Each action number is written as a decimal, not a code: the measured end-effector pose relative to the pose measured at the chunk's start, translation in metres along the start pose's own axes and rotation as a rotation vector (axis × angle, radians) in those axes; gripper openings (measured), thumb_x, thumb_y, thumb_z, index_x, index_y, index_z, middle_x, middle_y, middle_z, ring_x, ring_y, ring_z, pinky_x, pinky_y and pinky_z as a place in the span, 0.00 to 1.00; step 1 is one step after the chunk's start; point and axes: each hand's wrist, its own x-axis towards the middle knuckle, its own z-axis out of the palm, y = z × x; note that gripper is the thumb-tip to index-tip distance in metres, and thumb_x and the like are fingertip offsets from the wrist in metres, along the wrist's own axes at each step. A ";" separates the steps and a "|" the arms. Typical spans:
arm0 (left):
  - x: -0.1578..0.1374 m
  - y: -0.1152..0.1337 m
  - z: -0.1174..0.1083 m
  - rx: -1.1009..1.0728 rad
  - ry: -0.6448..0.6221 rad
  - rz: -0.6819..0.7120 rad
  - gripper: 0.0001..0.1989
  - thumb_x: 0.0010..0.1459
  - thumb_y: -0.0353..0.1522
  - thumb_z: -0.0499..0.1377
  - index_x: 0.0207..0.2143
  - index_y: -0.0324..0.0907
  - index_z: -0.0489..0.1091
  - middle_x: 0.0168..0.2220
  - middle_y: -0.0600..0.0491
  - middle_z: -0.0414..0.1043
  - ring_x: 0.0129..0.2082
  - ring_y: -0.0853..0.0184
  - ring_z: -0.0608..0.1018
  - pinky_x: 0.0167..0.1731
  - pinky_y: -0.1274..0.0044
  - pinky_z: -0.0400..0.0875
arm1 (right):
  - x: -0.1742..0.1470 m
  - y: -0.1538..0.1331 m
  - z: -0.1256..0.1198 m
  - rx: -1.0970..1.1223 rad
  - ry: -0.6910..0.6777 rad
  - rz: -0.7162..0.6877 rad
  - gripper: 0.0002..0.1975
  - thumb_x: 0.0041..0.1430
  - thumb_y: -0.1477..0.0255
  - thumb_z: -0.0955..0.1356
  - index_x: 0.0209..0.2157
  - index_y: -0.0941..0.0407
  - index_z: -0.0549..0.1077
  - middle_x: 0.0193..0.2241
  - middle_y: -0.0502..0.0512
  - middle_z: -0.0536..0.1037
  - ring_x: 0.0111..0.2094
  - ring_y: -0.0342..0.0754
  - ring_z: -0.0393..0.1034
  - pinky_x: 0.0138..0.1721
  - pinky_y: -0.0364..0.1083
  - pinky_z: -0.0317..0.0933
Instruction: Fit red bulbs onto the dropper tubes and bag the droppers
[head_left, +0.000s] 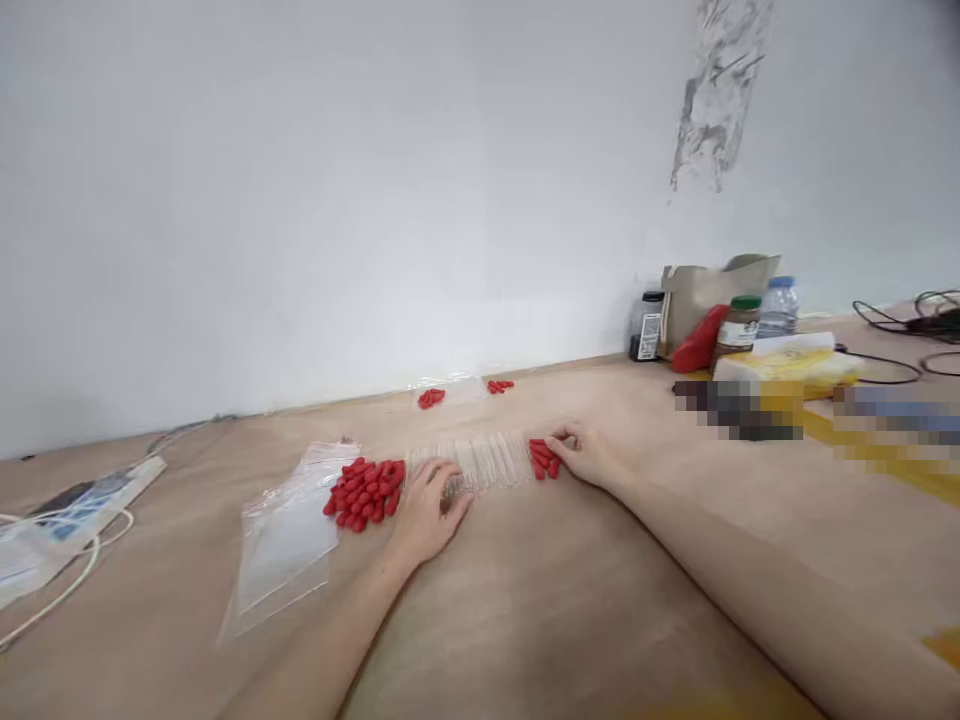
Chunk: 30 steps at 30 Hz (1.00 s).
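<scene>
My left hand (431, 508) lies palm down at the left end of a row of thin clear sticks or tubes (491, 462). Its fingers are bent over that end, with the thumb held apart. Beside it on the left is a heap of small red drop-shaped pieces (364, 492). At the row's right end, a few more red pieces (541, 458) lie in a small group. There my right hand (589, 455) pinches one at the group's upper edge between thumb and fingers, its tip partly hidden.
Flat clear plastic bags (289, 535) lie left of the heap. Behind the row, a clear bag (463, 391) lies between two small red clusters. A power strip (124, 490) with white cables sits far left. Jars, a bottle (780, 308) and a paper bag (697, 290) stand back right.
</scene>
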 end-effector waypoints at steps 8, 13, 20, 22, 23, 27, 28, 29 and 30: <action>0.000 -0.003 0.004 0.039 -0.008 -0.043 0.13 0.53 0.34 0.55 0.41 0.41 0.66 0.46 0.47 0.66 0.50 0.57 0.65 0.49 0.65 0.60 | 0.001 -0.001 -0.002 -0.029 0.054 -0.022 0.14 0.50 0.63 0.63 0.34 0.59 0.71 0.31 0.56 0.75 0.26 0.44 0.68 0.27 0.41 0.58; 0.000 -0.003 0.005 0.026 -0.024 -0.036 0.12 0.54 0.35 0.54 0.41 0.41 0.66 0.45 0.47 0.66 0.51 0.58 0.64 0.49 0.66 0.60 | 0.000 -0.011 -0.003 0.008 0.023 -0.048 0.13 0.48 0.62 0.65 0.30 0.58 0.70 0.27 0.55 0.76 0.25 0.43 0.68 0.28 0.42 0.59; 0.013 -0.002 -0.003 0.149 0.024 -0.290 0.09 0.55 0.37 0.53 0.34 0.43 0.68 0.39 0.51 0.68 0.43 0.61 0.69 0.45 0.71 0.61 | 0.001 -0.017 0.005 0.128 -0.099 0.014 0.12 0.49 0.62 0.64 0.26 0.57 0.69 0.14 0.48 0.72 0.19 0.42 0.67 0.25 0.40 0.59; 0.021 -0.006 -0.006 0.186 0.021 -0.374 0.08 0.53 0.37 0.54 0.32 0.42 0.68 0.37 0.50 0.68 0.42 0.60 0.69 0.43 0.71 0.62 | 0.001 -0.016 0.006 0.142 -0.102 0.033 0.12 0.49 0.63 0.64 0.26 0.57 0.69 0.14 0.49 0.72 0.19 0.42 0.67 0.25 0.40 0.59; 0.026 -0.009 -0.006 0.199 0.014 -0.401 0.08 0.52 0.37 0.54 0.32 0.42 0.68 0.36 0.50 0.68 0.42 0.59 0.69 0.42 0.71 0.62 | 0.002 -0.016 0.005 0.146 -0.104 0.039 0.11 0.49 0.63 0.64 0.25 0.57 0.69 0.14 0.49 0.72 0.19 0.42 0.67 0.25 0.40 0.59; 0.043 -0.021 -0.004 0.248 -0.047 -0.540 0.10 0.48 0.39 0.56 0.30 0.43 0.70 0.35 0.47 0.69 0.41 0.56 0.70 0.39 0.70 0.63 | 0.002 -0.017 0.005 0.135 -0.093 0.058 0.10 0.48 0.64 0.65 0.25 0.57 0.69 0.14 0.49 0.72 0.19 0.42 0.67 0.26 0.40 0.59; 0.046 -0.022 -0.003 0.259 -0.065 -0.570 0.10 0.47 0.39 0.56 0.29 0.43 0.70 0.35 0.47 0.70 0.41 0.55 0.70 0.38 0.69 0.63 | 0.002 -0.018 0.006 0.126 -0.088 0.059 0.10 0.48 0.64 0.65 0.25 0.57 0.69 0.14 0.48 0.72 0.20 0.41 0.67 0.26 0.40 0.59; 0.049 -0.023 -0.002 0.270 -0.083 -0.594 0.11 0.46 0.40 0.56 0.28 0.43 0.70 0.35 0.46 0.70 0.41 0.54 0.70 0.38 0.69 0.63 | 0.002 -0.018 0.006 0.116 -0.082 0.059 0.10 0.47 0.64 0.65 0.25 0.57 0.69 0.14 0.48 0.72 0.20 0.41 0.67 0.26 0.40 0.59; 0.052 -0.024 0.000 0.281 -0.098 -0.614 0.11 0.46 0.41 0.56 0.28 0.43 0.71 0.36 0.45 0.70 0.42 0.53 0.69 0.38 0.68 0.62 | 0.002 -0.018 0.007 0.104 -0.079 0.059 0.10 0.47 0.64 0.65 0.25 0.57 0.69 0.14 0.48 0.72 0.20 0.41 0.67 0.26 0.40 0.59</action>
